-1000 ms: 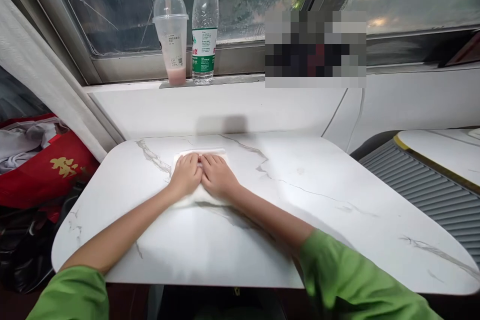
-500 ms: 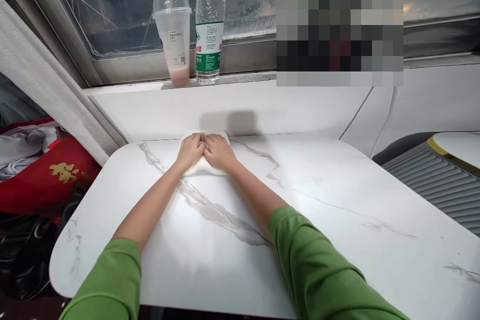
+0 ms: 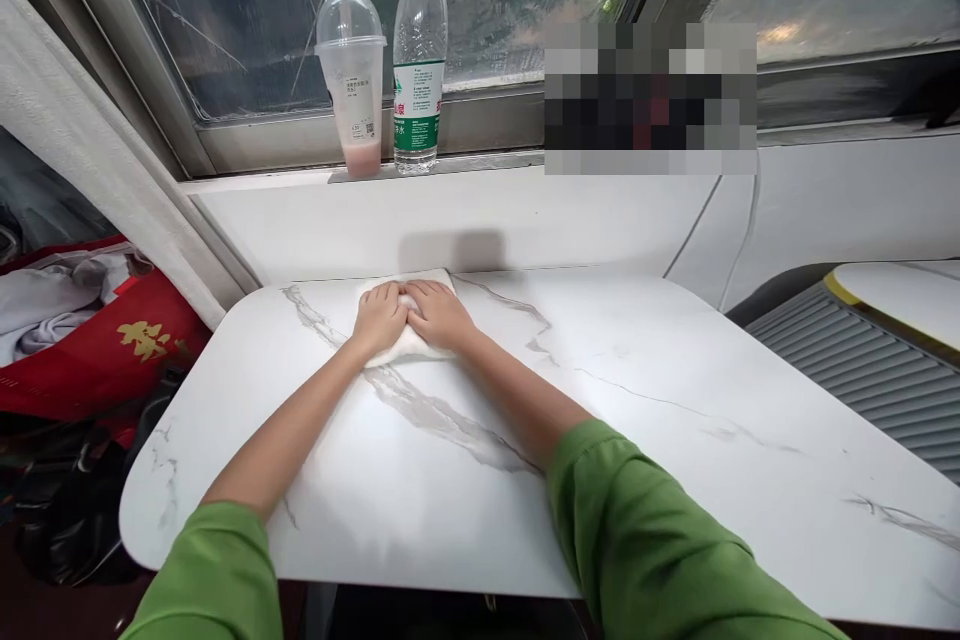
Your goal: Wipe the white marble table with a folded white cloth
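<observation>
A white cloth (image 3: 409, 345) lies on the white marbled table (image 3: 450, 530) at its far edge by the wall. My left hand (image 3: 380, 318) presses on the cloth's left part, its fingers close together. Beside it, touching near the thumbs, my right hand (image 3: 439, 312) rests on the cloth with its fingers bent over it. Both hands bear down on the bunched cloth, which shows behind and in front of them.
On the window ledge stand a plastic cup with a straw (image 3: 358, 110) and a green-capped bottle (image 3: 418, 70). A red bag (image 3: 97, 350) is at the left, a grey ribbed seat (image 3: 847, 360) at the right. A blurred patch covers part of the window.
Both hands have come slightly back from the wall with the cloth, and more of the cloth shows around them. The view has shifted a little.
</observation>
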Motion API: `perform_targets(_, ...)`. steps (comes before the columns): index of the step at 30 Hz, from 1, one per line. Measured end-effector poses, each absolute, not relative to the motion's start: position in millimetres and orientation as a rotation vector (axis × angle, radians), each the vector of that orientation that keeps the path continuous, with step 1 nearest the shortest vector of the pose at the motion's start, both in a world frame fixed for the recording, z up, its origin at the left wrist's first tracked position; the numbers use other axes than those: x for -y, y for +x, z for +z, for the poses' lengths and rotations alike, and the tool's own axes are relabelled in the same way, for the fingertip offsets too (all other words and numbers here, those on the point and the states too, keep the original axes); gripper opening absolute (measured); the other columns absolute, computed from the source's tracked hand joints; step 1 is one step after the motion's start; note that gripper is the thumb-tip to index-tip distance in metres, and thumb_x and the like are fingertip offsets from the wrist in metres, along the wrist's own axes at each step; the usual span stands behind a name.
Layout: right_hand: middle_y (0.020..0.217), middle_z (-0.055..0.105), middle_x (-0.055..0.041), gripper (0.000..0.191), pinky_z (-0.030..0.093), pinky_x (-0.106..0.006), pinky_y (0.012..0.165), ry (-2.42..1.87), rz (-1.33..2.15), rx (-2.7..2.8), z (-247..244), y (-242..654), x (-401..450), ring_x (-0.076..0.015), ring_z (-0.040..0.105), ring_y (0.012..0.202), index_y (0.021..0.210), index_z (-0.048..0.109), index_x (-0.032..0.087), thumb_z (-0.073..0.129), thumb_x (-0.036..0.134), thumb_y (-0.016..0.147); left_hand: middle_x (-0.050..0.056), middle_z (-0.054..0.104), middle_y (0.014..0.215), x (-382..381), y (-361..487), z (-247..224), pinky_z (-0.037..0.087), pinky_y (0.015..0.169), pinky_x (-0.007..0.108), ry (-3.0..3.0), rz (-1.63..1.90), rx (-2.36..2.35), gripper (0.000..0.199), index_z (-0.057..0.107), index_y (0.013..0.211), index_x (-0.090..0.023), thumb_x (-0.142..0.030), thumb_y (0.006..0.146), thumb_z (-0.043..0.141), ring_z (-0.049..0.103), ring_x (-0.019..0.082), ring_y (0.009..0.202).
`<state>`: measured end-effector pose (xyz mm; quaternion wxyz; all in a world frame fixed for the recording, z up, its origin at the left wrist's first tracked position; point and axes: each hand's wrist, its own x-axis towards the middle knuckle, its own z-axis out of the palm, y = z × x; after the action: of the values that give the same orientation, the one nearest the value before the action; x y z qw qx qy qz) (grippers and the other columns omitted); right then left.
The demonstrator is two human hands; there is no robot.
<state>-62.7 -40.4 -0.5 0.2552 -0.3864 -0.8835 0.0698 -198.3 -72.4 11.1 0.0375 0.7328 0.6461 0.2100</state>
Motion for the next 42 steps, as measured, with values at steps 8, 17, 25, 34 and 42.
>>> perform_targets(8,0.137,0.051,-0.0166,0.048,0.027,-0.045,0.11,-1.127,0.112,2.401,-7,-65,140,-0.0277,0.042,0.129,0.13,0.052,0.004,0.038,0.025,0.089,0.01,0.053,0.129,164,-209,14,0.03,0.107,0.041,2.387,0.603,-1.826,0.033,0.05,0.111,-0.017,-0.011,0.082,0.037,0.042,0.022,0.127)
perform_targets(17,0.143,0.043,-0.0192,0.052,0.026,-0.048,0.113,-0.778,0.209,2.532,2,-95,230,-0.0292,0.035,0.135,0.135,0.046,0.0,0.037,0.025,0.09,0.013,0.05,0.134,279,-247,21,0.032,0.107,0.05,2.441,0.545,-1.918,0.039,0.047,0.12,-0.017,-0.015,0.083,0.034,0.042,0.027,0.127)
perform_targets(25,0.137,0.05,-0.0187,0.051,0.025,-0.044,0.112,-0.805,0.289,2.507,2,-147,173,-0.0274,0.042,0.129,0.131,0.05,0.001,0.039,0.024,0.087,0.013,0.057,0.121,222,-290,18,0.037,0.104,0.046,2.343,0.642,-1.976,0.034,0.049,0.111,-0.015,-0.013,0.082,0.032,0.05,0.025,0.118)
perform_targets(34,0.135,0.053,-0.0159,0.046,0.026,-0.038,0.108,-0.945,0.261,2.45,0,-189,58,-0.0244,0.044,0.125,0.128,0.051,0.006,0.04,0.02,0.086,0.011,0.059,0.114,98,-324,22,0.041,0.098,0.041,2.344,0.624,-1.919,0.03,0.05,0.104,-0.017,-0.011,0.079,0.035,0.053,0.025,0.109)
perform_targets(42,0.133,0.054,-0.0146,0.044,0.026,-0.038,0.107,-0.965,0.21,2.435,-3,-192,40,-0.0243,0.046,0.123,0.127,0.052,0.007,0.038,0.016,0.087,0.011,0.059,0.114,81,-323,19,0.04,0.099,0.039,2.286,0.627,-1.986,0.032,0.051,0.108,-0.016,-0.011,0.083,0.033,0.051,0.024,0.11)
